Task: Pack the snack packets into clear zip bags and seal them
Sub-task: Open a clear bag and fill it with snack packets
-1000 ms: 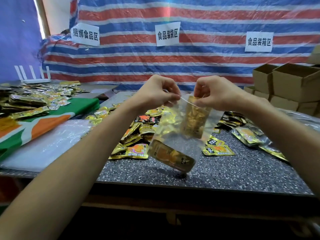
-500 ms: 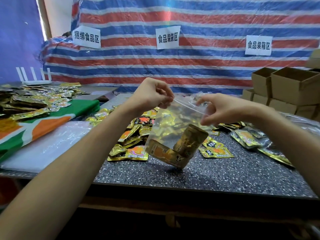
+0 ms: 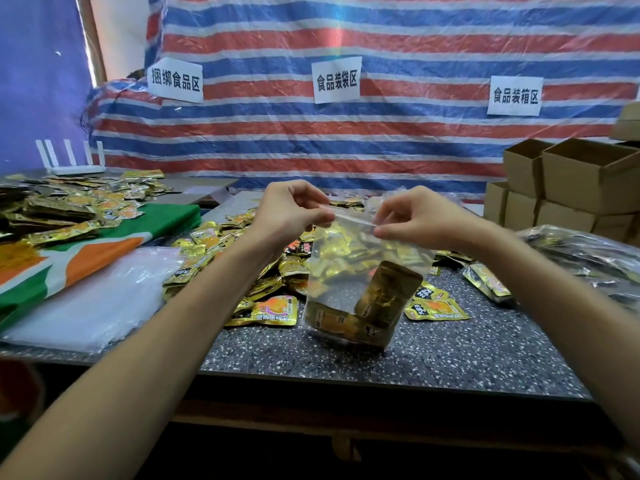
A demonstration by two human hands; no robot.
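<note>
A clear zip bag point(image 3: 346, 271) hangs above the speckled table point(image 3: 450, 358), its bottom just over the surface. Two gold snack packets point(image 3: 384, 296) lie in its lower part, one leaning upright on the other. My left hand point(image 3: 287, 213) pinches the left end of the zip strip. My right hand point(image 3: 419, 216) pinches the strip's right end. Behind the bag a heap of loose gold snack packets point(image 3: 242, 258) covers the table's middle.
A stack of empty clear bags point(image 3: 93, 299) lies at the left by a green and orange cloth point(image 3: 86, 244). More packets point(image 3: 69, 209) pile up at the far left. Cardboard boxes point(image 3: 568, 188) stand at the right, with bagged packets point(image 3: 588, 251) below them.
The second packet dropped from the bag's mouth to its bottom. My hands lowered the bag and spread apart along the zip strip, both pinching it.
</note>
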